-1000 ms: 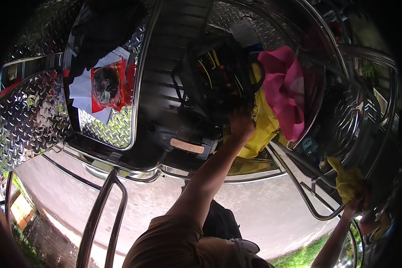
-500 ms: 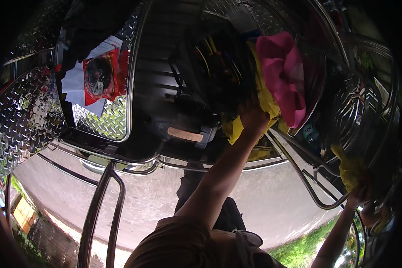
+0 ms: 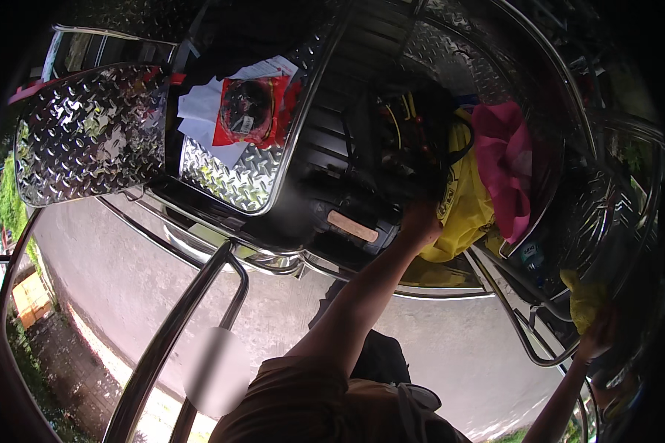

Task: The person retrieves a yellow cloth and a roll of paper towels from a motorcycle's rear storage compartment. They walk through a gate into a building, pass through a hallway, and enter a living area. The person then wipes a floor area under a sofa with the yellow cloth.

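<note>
My left arm reaches forward, and my left hand [image 3: 423, 223] is at the near edge of a dark open bag [image 3: 414, 159], beside a yellow plastic bag [image 3: 462, 218]. Shadow and the dark bag hide its fingers. Inside the dark bag are yellow and red bits that I cannot make out. A pink cloth-like bag [image 3: 502, 162] lies against the yellow one on its right. Out at the far right, my right hand [image 3: 600, 336] is closed on a crumpled yellow cloth [image 3: 585, 299].
A red packet [image 3: 251, 111] lies on white papers [image 3: 199, 107] over a diamond-plate metal surface [image 3: 222, 177]. Left of the dark bag's near end is a tan-handled case [image 3: 353, 227]. Bent metal tubes [image 3: 174, 325] stand at the near left. A bottle [image 3: 532, 257] is right of the pink bag.
The view has turned, shifting the scene rightward. My left hand has moved toward the dark bag's near edge, and more of the yellow bag shows. My right hand still holds the yellow cloth.
</note>
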Motion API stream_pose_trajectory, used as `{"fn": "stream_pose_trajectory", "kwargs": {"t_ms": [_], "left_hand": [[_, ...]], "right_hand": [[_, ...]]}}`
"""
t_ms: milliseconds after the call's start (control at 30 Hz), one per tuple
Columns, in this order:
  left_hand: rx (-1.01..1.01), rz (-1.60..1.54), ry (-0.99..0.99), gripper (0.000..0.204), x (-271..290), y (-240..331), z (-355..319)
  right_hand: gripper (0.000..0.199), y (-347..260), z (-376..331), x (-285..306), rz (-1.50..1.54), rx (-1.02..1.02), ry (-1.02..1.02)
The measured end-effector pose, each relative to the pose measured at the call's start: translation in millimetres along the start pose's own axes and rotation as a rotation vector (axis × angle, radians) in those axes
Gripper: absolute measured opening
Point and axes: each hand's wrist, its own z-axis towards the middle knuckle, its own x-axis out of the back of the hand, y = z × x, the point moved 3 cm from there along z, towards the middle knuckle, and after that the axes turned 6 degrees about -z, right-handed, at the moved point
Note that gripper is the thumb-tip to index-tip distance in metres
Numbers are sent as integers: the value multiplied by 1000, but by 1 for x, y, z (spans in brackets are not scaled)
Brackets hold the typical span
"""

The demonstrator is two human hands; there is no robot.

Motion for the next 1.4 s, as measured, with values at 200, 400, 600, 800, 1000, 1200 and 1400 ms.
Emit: {"fn": "stream_pose_trajectory", "kwargs": {"t_ms": [200,400,600,800,1000,1200,1400], "left_hand": [[38,-158,114,40,33,-45,-55],[106,-224,43,35,32,-53,-72],[29,-30,-50,33,12,-90,12],[-353,345,-193,31,-8,-107,89],[38,157,141,41,23,-130,115],[-157,594,336,46,-9,-93,146],[156,616,-167,46,-17,-137,204]], "right_hand": [[35,-9,-2,17,78,-82,-164],[34,-4,-10,32,57,84,-40],[28,0,-4,5,-111,-99,-90],[30,-24,4,2,-94,19,-30],[32,-61,22,-1,-30,83,5],[25,-79,42,-5,-54,78,-11],[13,-73,57,-14,-27,53,0]]}}
